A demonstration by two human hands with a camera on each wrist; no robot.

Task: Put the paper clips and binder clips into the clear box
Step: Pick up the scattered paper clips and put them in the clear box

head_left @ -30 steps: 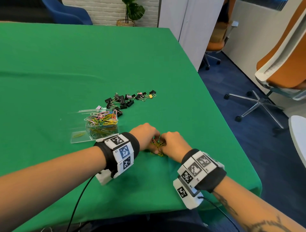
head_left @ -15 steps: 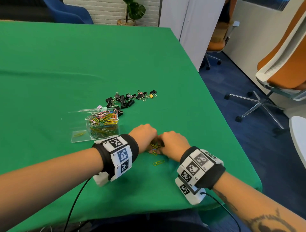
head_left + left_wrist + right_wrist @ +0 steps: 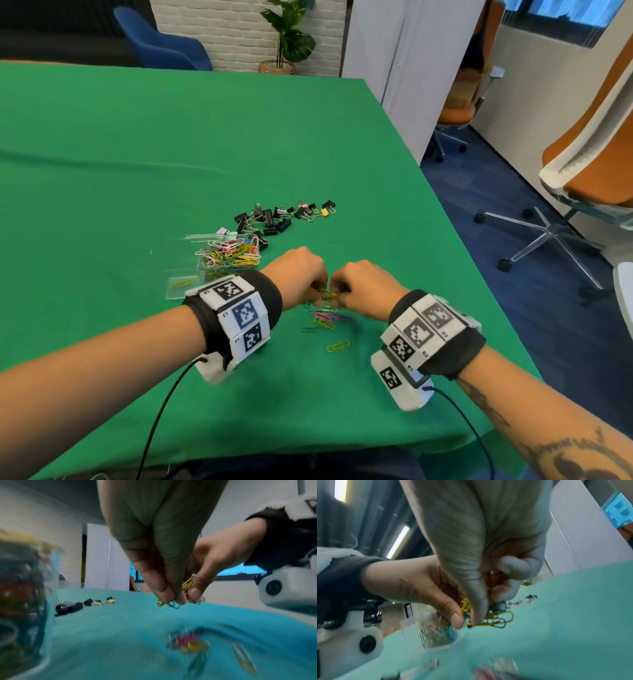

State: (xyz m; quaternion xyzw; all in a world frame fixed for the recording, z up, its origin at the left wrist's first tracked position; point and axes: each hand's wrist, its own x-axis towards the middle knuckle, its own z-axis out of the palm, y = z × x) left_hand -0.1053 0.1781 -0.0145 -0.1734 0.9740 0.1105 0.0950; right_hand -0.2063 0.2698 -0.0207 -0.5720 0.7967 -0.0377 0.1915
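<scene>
Both hands are raised a little above the green table (image 3: 171, 154), fingertip to fingertip, pinching one bunch of coloured paper clips (image 3: 328, 294). My left hand (image 3: 301, 277) grips the bunch (image 3: 178, 600) from the left, my right hand (image 3: 363, 287) from the right, its fingers curled round the clips (image 3: 494, 618). Several loose paper clips (image 3: 325, 317) lie on the cloth below, one yellow clip (image 3: 338, 346) nearer to me. The clear box (image 3: 227, 260), heaped with paper clips, stands to the left. Beyond it lies a pile of black binder clips (image 3: 274, 219).
A clear lid (image 3: 181, 286) with one yellow clip on it lies in front of the box. The table's right edge drops to a blue floor with orange office chairs (image 3: 599, 154). Cables trail from both wrist cameras toward me.
Both hands have lifted off the cloth with the bunch of clips between them. Several clips have stayed or dropped on the table underneath.
</scene>
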